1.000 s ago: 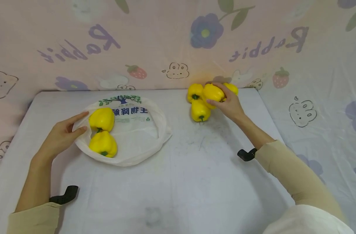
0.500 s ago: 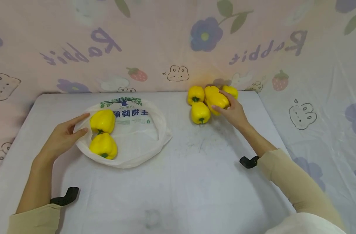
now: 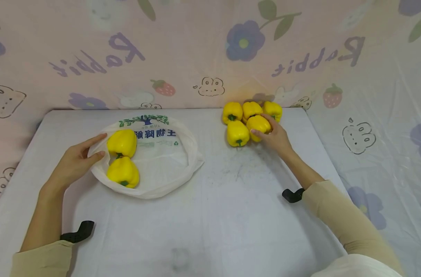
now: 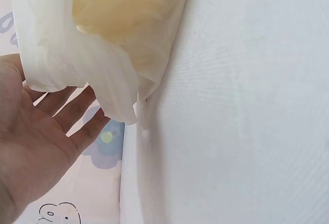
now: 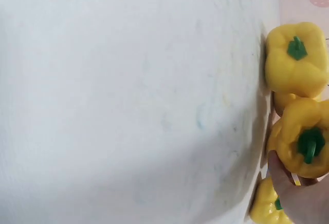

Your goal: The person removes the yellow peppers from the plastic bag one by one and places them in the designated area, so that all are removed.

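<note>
Head view, left to right: left hand [image 3: 75, 161] rests at the left rim of the white plastic bag [image 3: 162, 154] on the tabletop [image 3: 210, 215], fingers nearly straight, index and thumb touching the bag edge; whether they pinch it cannot be told. Left wrist view shows the fingers [image 4: 67, 106] spread and released behind a fold of the bag film. Two yellow peppers lie in the bag, one at the back [image 3: 122, 142], one at the front [image 3: 123, 172], touching. Far right of the tabletop: a cluster of loose peppers [image 3: 236, 133] near the patterned wall. Right hand [image 3: 276, 136] grasps one pepper of the cluster [image 3: 258, 124], fingers curled round it; it sits among the others, touching its neighbours.
</note>
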The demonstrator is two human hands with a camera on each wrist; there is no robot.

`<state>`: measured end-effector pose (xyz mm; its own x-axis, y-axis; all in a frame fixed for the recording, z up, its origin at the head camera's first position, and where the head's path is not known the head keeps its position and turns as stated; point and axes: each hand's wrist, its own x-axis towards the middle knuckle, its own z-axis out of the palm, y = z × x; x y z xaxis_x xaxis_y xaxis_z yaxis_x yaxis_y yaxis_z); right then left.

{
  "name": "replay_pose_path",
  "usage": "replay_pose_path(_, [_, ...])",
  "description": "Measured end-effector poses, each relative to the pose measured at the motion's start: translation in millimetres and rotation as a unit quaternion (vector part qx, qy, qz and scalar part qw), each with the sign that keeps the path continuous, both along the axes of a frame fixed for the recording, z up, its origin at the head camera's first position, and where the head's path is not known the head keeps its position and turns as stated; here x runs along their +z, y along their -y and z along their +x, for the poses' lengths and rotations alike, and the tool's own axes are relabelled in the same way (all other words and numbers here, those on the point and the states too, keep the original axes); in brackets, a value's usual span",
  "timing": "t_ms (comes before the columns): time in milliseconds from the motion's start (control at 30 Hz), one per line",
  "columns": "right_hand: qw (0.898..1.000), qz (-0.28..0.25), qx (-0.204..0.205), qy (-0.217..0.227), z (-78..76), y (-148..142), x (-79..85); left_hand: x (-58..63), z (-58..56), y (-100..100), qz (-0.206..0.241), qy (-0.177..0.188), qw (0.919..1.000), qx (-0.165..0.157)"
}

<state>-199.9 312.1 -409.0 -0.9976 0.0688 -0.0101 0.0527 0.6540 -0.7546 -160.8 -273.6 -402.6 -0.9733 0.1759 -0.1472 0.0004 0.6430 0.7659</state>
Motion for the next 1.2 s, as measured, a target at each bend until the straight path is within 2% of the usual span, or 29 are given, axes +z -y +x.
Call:
replay_pose_path(333, [1.000,0.011,-0.023,-0.016,0.2,4.5,-14.7,0.4,1.0,-1.3,-0.010,-0.006,0.9999,0.005])
replay_pose_path(800, [0.999,0.004,-0.038,-0.019,-1.6,8.5,-12.8,2.0,0.6,-2.0,-0.018,-0.006,0.9998,0.004])
replay_pose_path(967, [0.997,-0.029,-0.041,-0.051,-0.4,7.4,-11.9,4.0,0.0,-2.1,-0.029,-0.023,0.9993,0.001])
replay_pose_path(1200, [0.988,-0.077,-0.037,-0.131,-2.9,11.1,-4.5,7.0,2.8,-2.5,-0.022,-0.025,0.9994,0.006])
